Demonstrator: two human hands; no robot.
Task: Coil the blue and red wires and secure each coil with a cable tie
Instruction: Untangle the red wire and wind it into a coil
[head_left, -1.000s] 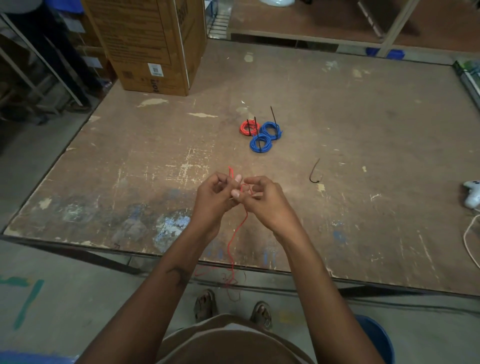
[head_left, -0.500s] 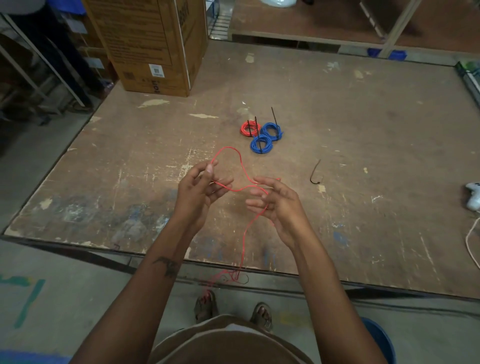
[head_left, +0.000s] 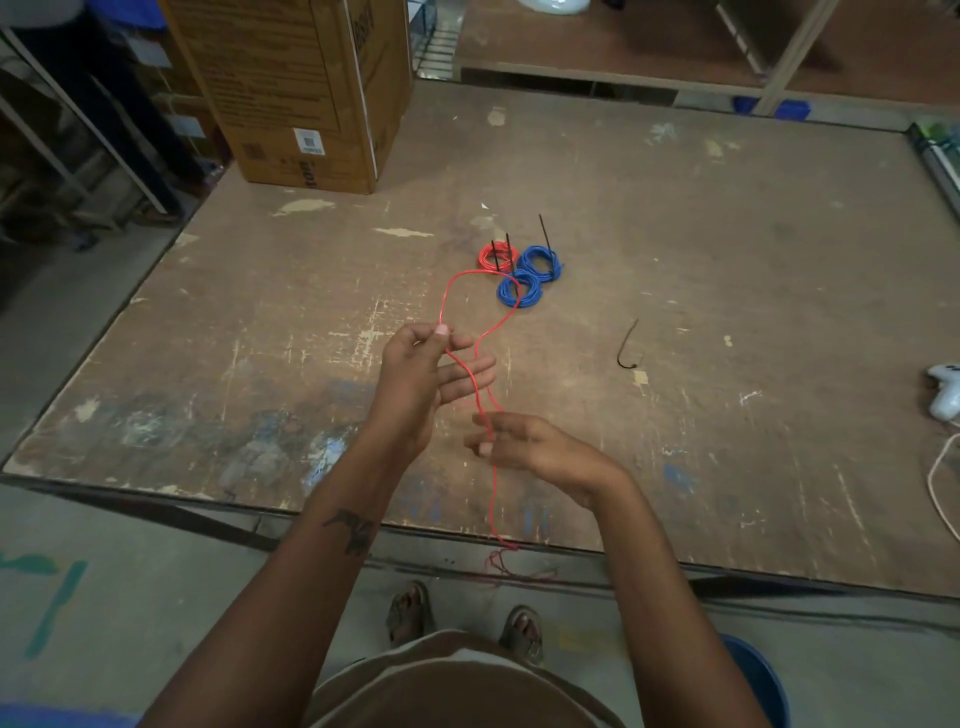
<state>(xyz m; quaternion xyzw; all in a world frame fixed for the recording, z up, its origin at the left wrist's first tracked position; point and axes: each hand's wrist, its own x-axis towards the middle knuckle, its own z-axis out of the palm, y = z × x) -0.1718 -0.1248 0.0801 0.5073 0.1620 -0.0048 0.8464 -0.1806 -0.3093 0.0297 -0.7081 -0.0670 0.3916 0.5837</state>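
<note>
Head view, only view. Left hand (head_left: 423, 371) raised above the worn table (head_left: 727, 291), thumb and forefinger pinching a loose red wire (head_left: 470, 364); its other fingers are spread out straight toward the right. From the pinch the wire rises in a tall open loop beyond the left hand, curves back down across the spread fingers, and passes to the right hand (head_left: 530, 444). Right hand sits nearer the body and just right of the left, apart from it; fingertips are loosely closed on the wire, though motion blur hides exact contact. Below the right hand the wire drops straight past the near table edge and ends in a tangle by the person's sandalled feet (head_left: 462, 621). Beyond both hands, well apart: one tied red coil (head_left: 497, 255) and two tied blue coils (head_left: 531, 275), touching one another, black tie tails standing upright. A loose black cable tie (head_left: 627, 347) lies on the table right of the hands. Cardboard box (head_left: 306, 88) at the far left corner; white object (head_left: 945, 392) at the far right edge.
</note>
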